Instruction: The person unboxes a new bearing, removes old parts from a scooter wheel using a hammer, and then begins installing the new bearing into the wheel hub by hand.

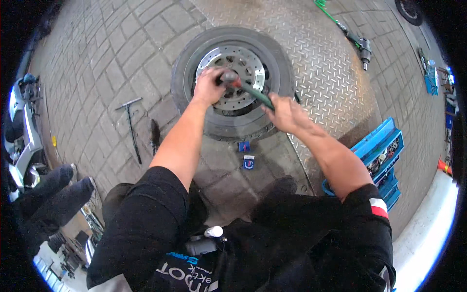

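A motorcycle wheel (186, 63) with a black tyre lies flat, its drilled brake disc (259, 74) facing up. My right hand (287, 114) grips the green handle of a hammer (259, 96). The hammer's grey, rounded head is over the wheel hub, right beside my left hand, with a red patch where it meets the handle. My left hand (210, 86) is at the hub with its fingers curled; whatever they hold is hidden behind the hand and the hammer head. Two small blue boxes (244, 146) sit on the paving between the tyre and me.
Left of the wheel lie a T-handle wrench (130, 127) and a dark tool (154, 134). A blue toolbox (374, 141) stands open at my right. Beyond the diamond-plate sheet (331, 73) is an impact wrench (364, 50) on a green hose. Another person's legs (63, 199) show at far left.
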`<state>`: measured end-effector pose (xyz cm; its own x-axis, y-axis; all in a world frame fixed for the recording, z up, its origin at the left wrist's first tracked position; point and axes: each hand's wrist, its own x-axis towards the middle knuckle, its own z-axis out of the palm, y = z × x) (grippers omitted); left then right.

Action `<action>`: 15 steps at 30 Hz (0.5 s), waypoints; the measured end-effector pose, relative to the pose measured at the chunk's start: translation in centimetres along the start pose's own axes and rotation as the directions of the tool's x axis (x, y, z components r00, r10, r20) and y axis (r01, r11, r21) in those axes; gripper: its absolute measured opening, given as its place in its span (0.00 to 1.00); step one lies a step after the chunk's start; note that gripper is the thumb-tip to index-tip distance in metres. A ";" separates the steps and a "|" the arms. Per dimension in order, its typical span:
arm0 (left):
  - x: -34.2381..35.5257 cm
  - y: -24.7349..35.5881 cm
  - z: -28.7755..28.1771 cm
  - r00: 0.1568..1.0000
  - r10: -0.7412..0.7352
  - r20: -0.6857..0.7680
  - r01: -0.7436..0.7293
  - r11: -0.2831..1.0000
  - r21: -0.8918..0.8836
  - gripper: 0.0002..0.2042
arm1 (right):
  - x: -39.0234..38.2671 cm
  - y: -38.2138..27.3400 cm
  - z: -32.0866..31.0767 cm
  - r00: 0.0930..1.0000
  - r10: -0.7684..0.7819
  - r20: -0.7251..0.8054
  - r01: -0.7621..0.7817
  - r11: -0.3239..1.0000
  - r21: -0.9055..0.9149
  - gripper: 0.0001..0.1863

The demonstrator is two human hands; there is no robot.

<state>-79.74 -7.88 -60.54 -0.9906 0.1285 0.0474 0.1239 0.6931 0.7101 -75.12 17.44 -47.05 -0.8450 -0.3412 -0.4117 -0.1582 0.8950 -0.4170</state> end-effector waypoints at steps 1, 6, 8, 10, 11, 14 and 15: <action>0.0 0.4 0.1 1.000 0.026 0.001 -0.026 0.998 0.064 0.20 | -0.3 0.2 0.3 1.000 0.007 -0.004 -0.007 1.000 0.001 0.16; 0.0 0.4 0.0 0.993 0.083 -0.088 -0.063 0.977 0.206 0.19 | -0.8 -1.2 -2.6 0.963 -0.134 -0.233 0.186 0.959 0.213 0.18; -0.7 -0.4 0.3 0.989 0.087 -0.116 -0.059 0.972 0.226 0.20 | -1.0 -1.5 -1.7 0.913 -0.170 -0.371 0.278 0.925 0.259 0.17; -0.2 -2.0 0.1 0.996 -0.087 0.003 0.087 0.996 -0.014 0.19 | 0.5 -0.4 -0.5 0.995 -0.091 -0.037 0.093 0.995 0.044 0.17; 0.3 0.3 1.0 0.997 0.041 0.065 -0.041 0.999 -0.003 0.19 | 0.5 2.6 1.2 0.997 -0.063 -0.051 0.061 0.998 -0.030 0.16; 0.3 2.3 0.3 1.000 0.006 -0.003 -0.006 0.992 0.129 0.19 | 0.1 1.6 -0.2 0.993 -0.024 -0.116 0.034 0.996 0.081 0.16; 0.0 1.2 -0.4 0.999 0.010 -0.036 -0.004 0.989 0.148 0.20 | -0.4 -0.5 -2.0 0.989 -0.034 -0.145 0.049 0.994 0.098 0.16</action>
<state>-79.56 -7.31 -59.43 -0.9908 0.1097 0.0794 0.1354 0.7901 0.5978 -75.72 17.70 -45.10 -0.9041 -0.3264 -0.2757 -0.1485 0.8451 -0.5136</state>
